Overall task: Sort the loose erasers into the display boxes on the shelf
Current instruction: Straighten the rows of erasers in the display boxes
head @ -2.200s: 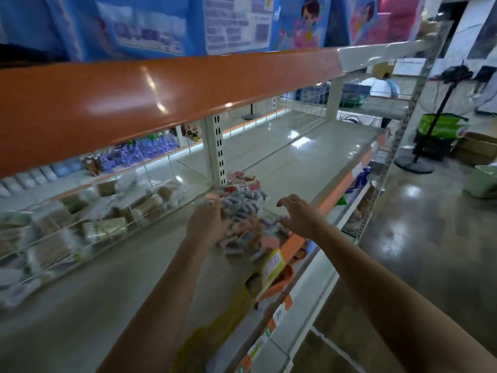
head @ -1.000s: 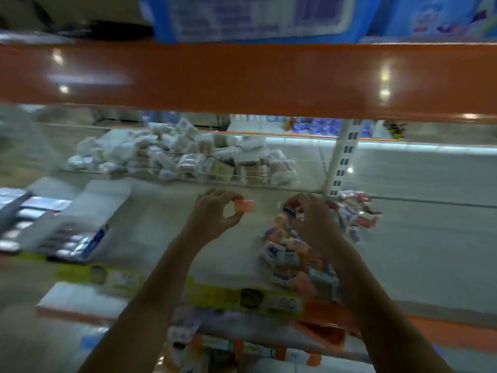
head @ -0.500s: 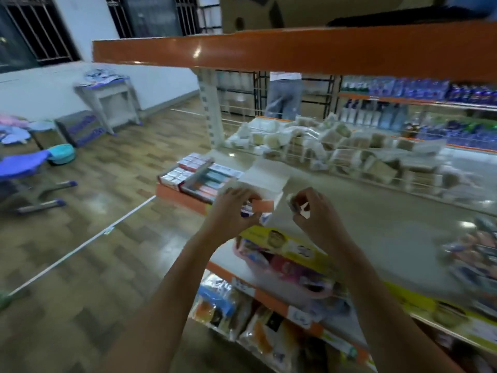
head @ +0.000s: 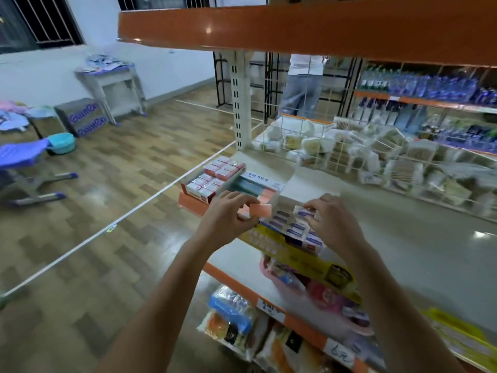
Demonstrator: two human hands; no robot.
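My left hand (head: 228,216) pinches a salmon-pink eraser (head: 260,211) between thumb and fingertips, holding it in the air just beside the near display box (head: 291,227), not yet in any slot. My right hand (head: 332,224) curls its fingers round a white eraser with a blue sleeve (head: 304,212), right over the rows of like erasers already lying in that box, so I judge this one is about to be seated there. To the left on the shelf (head: 419,246) stand two more boxes: a red-and-white box (head: 212,181), which looks nearly full, and a teal and pink box (head: 255,188) between it and mine, where I think the pink eraser belongs. So a good part of the sorting seems done, with these two pieces in hand to place. The loose heap is out of my sight here, so I cannot tell how many erasers remain.
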